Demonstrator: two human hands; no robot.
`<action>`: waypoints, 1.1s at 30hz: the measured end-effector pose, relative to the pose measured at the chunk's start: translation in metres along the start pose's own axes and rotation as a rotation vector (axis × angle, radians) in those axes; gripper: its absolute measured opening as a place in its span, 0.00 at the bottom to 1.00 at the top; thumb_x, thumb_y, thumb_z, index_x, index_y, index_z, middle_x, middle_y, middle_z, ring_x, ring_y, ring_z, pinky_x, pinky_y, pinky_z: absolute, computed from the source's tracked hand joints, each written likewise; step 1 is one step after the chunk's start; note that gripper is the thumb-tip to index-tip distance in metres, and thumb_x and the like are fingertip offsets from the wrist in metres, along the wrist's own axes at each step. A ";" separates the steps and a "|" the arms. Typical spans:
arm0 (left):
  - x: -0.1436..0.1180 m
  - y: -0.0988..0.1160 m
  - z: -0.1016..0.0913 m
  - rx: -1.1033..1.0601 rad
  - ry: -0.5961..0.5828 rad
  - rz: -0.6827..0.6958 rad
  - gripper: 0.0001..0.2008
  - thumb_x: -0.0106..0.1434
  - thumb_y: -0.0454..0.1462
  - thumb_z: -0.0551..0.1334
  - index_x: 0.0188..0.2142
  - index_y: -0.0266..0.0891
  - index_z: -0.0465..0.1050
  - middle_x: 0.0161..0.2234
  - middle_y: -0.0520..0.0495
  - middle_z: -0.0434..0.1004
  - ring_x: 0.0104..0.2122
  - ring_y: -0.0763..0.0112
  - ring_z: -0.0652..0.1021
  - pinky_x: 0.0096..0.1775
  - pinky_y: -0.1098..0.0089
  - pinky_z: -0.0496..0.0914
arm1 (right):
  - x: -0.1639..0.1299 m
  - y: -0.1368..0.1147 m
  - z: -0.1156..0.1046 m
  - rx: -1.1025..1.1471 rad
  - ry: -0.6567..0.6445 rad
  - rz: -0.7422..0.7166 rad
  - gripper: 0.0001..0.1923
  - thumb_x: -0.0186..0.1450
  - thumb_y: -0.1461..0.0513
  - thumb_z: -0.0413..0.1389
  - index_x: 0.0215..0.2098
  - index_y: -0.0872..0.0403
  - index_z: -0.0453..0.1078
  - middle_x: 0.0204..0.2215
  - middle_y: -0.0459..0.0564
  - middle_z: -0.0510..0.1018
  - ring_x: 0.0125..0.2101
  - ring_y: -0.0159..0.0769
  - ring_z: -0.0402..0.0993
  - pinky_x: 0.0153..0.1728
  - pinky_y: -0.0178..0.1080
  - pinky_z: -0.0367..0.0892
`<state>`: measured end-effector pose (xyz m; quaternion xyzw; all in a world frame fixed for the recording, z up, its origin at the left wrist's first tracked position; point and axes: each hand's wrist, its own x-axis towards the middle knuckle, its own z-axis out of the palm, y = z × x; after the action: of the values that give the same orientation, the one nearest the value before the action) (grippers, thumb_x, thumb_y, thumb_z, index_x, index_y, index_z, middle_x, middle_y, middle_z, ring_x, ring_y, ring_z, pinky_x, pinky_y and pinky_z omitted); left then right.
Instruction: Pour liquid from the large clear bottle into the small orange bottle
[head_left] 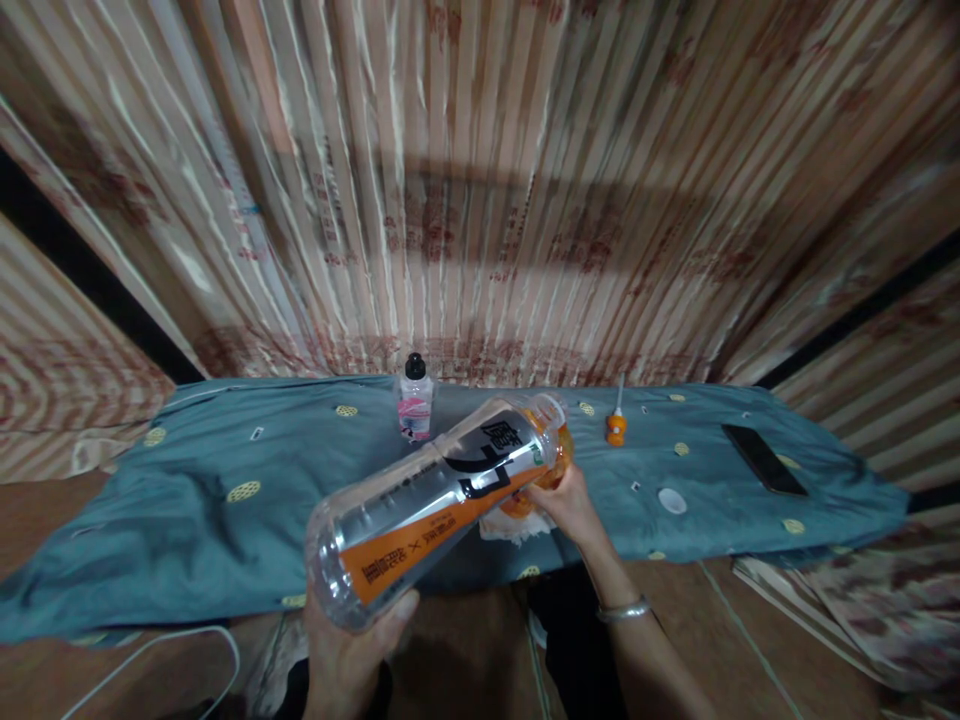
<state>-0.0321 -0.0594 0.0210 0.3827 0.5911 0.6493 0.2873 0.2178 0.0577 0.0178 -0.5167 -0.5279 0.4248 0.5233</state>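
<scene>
Bottle (424, 515) in left hand (349, 640); orange container (563, 450) in right (568, 502)

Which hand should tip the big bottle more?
Probably the left hand: it holds the big bottle by its base, while the right hand holds an orange object near the bottle mouth.

black phone (763, 460) on teal cloth (217, 560) | striped curtain (480, 200) behind | white cable (217, 629) lower left

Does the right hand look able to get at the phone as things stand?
Probably not right away: the right hand appears to be holding the orange container by the tilted bottle's neck. Nothing tall stands between it and the phone, though.
</scene>
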 end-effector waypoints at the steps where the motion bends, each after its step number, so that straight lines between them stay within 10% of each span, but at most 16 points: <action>1: 0.000 -0.002 -0.001 -0.010 -0.017 0.011 0.34 0.47 0.53 0.73 0.50 0.41 0.72 0.41 0.44 0.78 0.50 0.48 0.79 0.56 0.47 0.71 | 0.000 0.000 0.000 0.002 0.002 0.000 0.23 0.45 0.53 0.73 0.35 0.51 0.73 0.35 0.51 0.87 0.37 0.48 0.85 0.42 0.47 0.80; 33: 0.002 -0.002 -0.003 0.022 -0.045 0.085 0.35 0.47 0.53 0.74 0.52 0.41 0.73 0.39 0.44 0.80 0.47 0.47 0.81 0.53 0.47 0.74 | 0.000 -0.006 0.003 0.052 0.003 0.021 0.25 0.43 0.52 0.73 0.35 0.50 0.72 0.37 0.51 0.87 0.39 0.50 0.84 0.42 0.46 0.80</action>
<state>-0.0359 -0.0586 0.0195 0.4251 0.5747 0.6456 0.2688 0.2142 0.0571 0.0230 -0.5093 -0.5103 0.4429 0.5329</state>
